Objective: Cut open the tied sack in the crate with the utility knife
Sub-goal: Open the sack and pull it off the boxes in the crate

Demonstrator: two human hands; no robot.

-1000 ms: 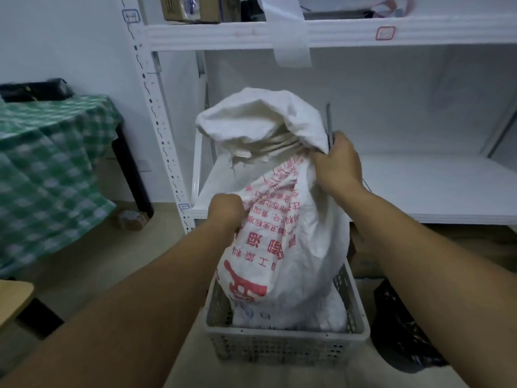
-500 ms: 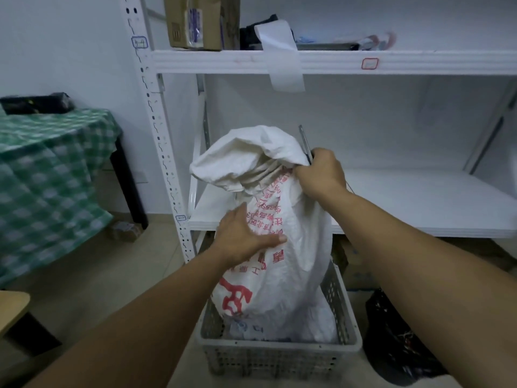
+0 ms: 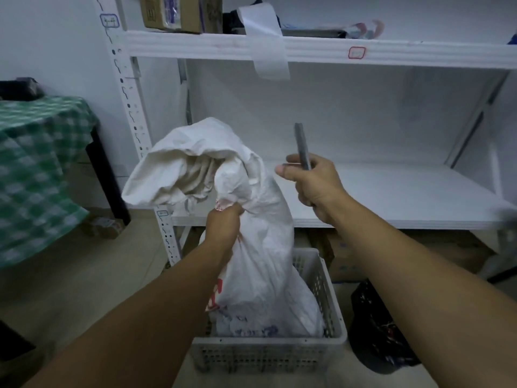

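Observation:
A white woven sack point(image 3: 260, 264) with red print stands upright in a grey perforated plastic crate point(image 3: 268, 357) on the floor. Its loose top point(image 3: 184, 169) flops over to the left above the tied neck. My left hand point(image 3: 223, 228) grips the sack at the neck. My right hand point(image 3: 313, 183) is off the sack, just to its right, and holds a thin grey utility knife point(image 3: 302, 147) that points up. Whether the blade is out I cannot tell.
A white metal shelving unit point(image 3: 363, 197) stands right behind the crate, its lower shelf bare, with boxes point(image 3: 173, 12) on the upper shelf. A table with a green checked cloth point(image 3: 36, 169) is at the left. A dark bag point(image 3: 380, 329) lies right of the crate.
My right hand has come off the sack's neck and lifted the knife to the right. My left hand has moved up from the sack's side and taken hold of the neck.

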